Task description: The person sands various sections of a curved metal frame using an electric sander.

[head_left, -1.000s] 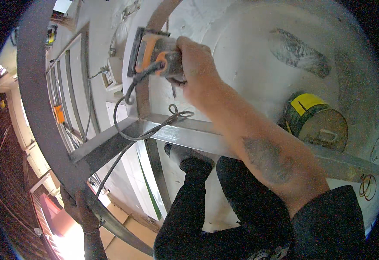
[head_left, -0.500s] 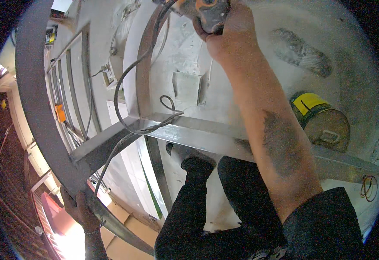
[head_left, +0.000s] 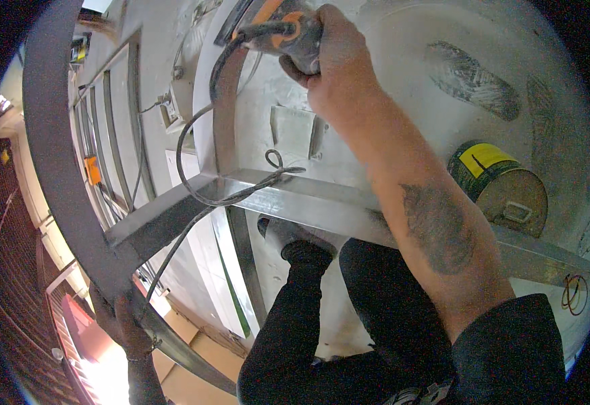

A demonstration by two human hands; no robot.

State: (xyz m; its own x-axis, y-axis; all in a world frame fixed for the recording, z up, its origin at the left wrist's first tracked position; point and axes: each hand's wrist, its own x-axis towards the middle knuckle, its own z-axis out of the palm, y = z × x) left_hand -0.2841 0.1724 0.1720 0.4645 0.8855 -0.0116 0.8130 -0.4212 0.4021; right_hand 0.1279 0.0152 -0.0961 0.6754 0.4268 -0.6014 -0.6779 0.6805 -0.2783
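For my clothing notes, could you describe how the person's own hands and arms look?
The right hand is ungloved. Its forearm bears a large, dark, roughly oval marking, apparently a tattoo; a black sleeve ends near the elbow. The left hand looks ungloved, with a thin bracelet at its wrist; whether a sleeve covers the left forearm is too dark to tell.

A pale, dusty floor (head_left: 410, 40) bears a dark oblong patch (head_left: 474, 81), and bright light (head_left: 109, 371) glares beside a ribbed brown surface (head_left: 11, 270).
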